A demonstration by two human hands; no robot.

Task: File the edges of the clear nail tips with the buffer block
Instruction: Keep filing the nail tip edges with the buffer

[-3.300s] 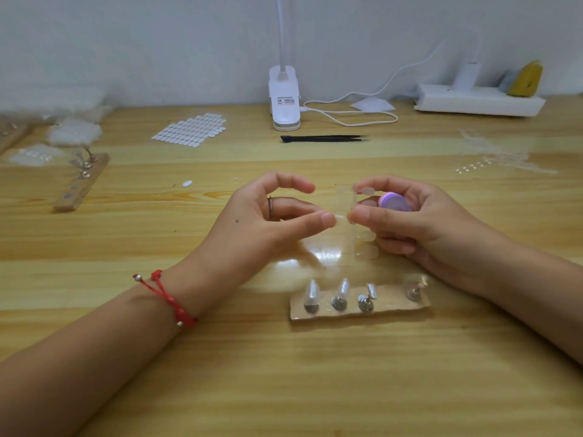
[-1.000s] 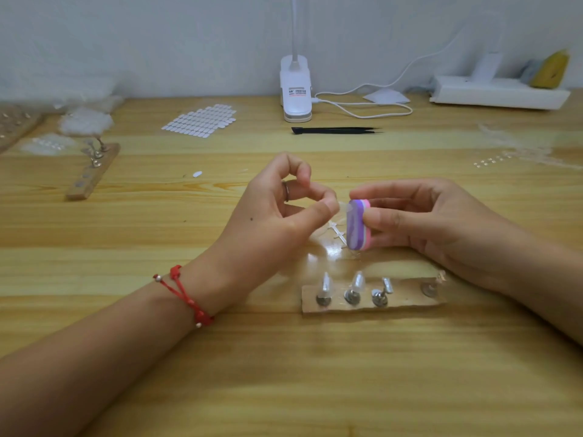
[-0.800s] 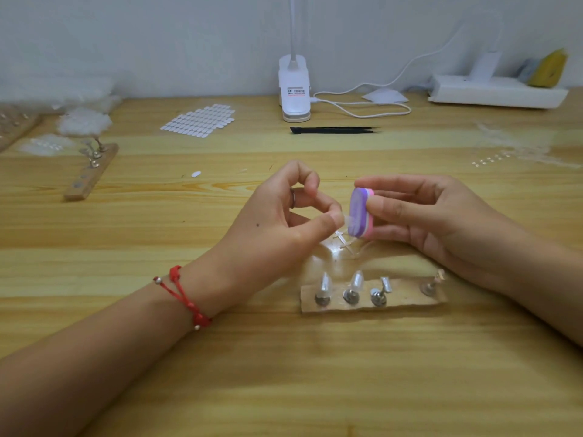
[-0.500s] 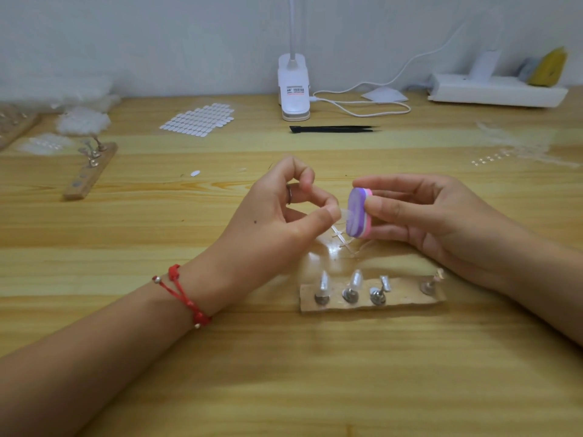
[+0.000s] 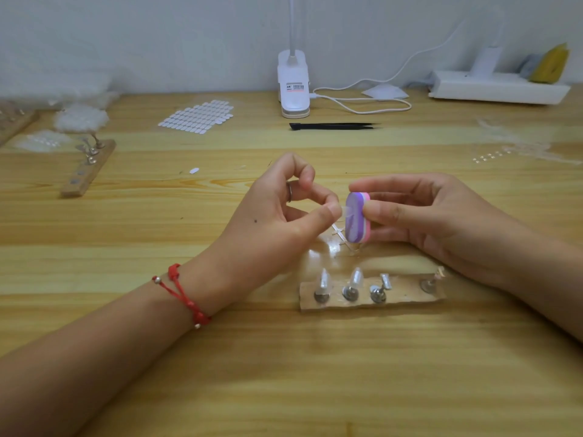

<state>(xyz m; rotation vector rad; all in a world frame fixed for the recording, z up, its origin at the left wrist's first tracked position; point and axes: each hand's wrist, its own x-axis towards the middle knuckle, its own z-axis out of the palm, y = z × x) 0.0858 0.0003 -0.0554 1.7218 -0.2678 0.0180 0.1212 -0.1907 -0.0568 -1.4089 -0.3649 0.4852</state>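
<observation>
My left hand pinches a small clear nail tip between thumb and fingers. The tip's edge touches the purple face of an oval purple-and-pink buffer block. My right hand grips that block upright between thumb and fingers. Both hands hover just above the wooden table. Below them lies a clear plastic sprue frame on the table. In front of it sits a wooden holder strip with clear tips standing on metal pegs.
A sheet of white adhesive tabs, black tweezers and a white clip lamp base with its cable lie at the back. A second wooden peg strip lies at the left. A white power strip sits back right.
Earlier both hands held the clear sprue strip with the block tucked in my right palm. Now the left hand holds one tip against the block, which shifted slightly up and down.
</observation>
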